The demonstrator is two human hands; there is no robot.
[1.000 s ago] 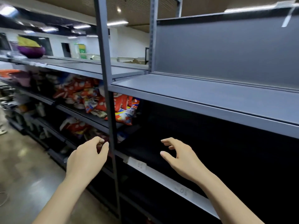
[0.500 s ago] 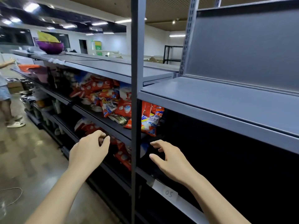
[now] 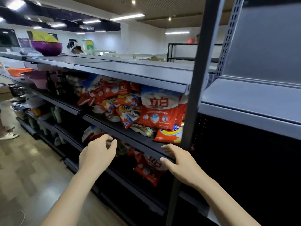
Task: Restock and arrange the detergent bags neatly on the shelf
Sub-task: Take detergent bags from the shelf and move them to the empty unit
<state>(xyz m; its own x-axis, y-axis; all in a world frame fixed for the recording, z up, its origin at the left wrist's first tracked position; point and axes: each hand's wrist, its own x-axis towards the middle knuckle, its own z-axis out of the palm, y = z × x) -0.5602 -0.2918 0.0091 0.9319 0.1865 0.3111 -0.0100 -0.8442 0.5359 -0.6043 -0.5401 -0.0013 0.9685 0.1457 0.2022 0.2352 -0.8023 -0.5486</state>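
Red detergent bags (image 3: 130,105) lie heaped on the middle shelf (image 3: 123,131), left of a dark upright post (image 3: 195,88). Most are slumped and overlapping. One large bag (image 3: 158,108) stands nearly upright at the right end of the heap, close to the post. A smaller bag (image 3: 169,135) lies flat in front of it, near the shelf's front lip. More red bags (image 3: 149,168) sit on the shelf below, partly in shadow.

I see both of my hands raised in front of the middle shelf, holding nothing. My left hand (image 3: 97,154) hovers below the lip with its fingers loosely curled. My right hand (image 3: 177,160) is spread, fingers relaxed, its fingertips at or just over the lip near the post. I cannot tell whether it touches the shelf.

What I judge could go wrong: the heap looks loose, so pulling one bag from the middle may let its neighbours slide forward and off the lip. The flat bag near the edge looks easiest to knock down with a careless wrist. The upright bag seems to lean on what is behind it, so shifting that support could tip it. The post may also block my right hand's reach into the corner.

To the right, the shelves are bare grey metal. Far left, a purple bowl (image 3: 46,48) sits on the top shelf, and a person's feet (image 3: 9,135) stand on the floor.
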